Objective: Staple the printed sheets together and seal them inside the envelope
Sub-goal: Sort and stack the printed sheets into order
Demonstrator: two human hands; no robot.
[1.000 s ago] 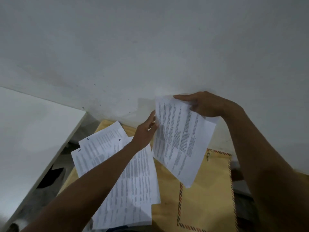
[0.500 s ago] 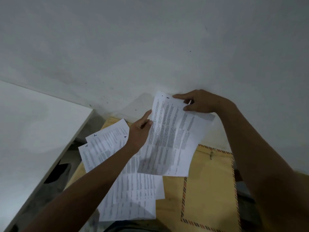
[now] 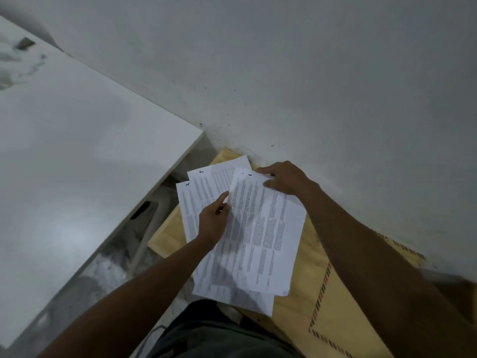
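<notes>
wall (image 3: 309,73): pale, filling the view from 10 to 2 o'clock
white slab (image 3: 77,164): big tilted panel at 9 o'clock; what it belongs to I cannot tell
desk (image 3: 165,236): light wood, lying under the papers and running from centre to 5 o'clock
envelope (image 3: 343,306): tan with a striped border, flat on the desk at 4 o'clock, apparently empty and not yet sealed
printed sheets (image 3: 263,241): loose fanned pile near centre, corners misaligned; no staple visible, no stapler in view
right hand (image 3: 284,178): at 1 o'clock of the pile, fingers laid on the top sheet's upper corner; thumb hidden
left hand (image 3: 213,220): at 9 o'clock of the pile, pinching the top sheet's left edge
progress: early by my reading; squaring, stapling, inserting and sealing remain
</notes>
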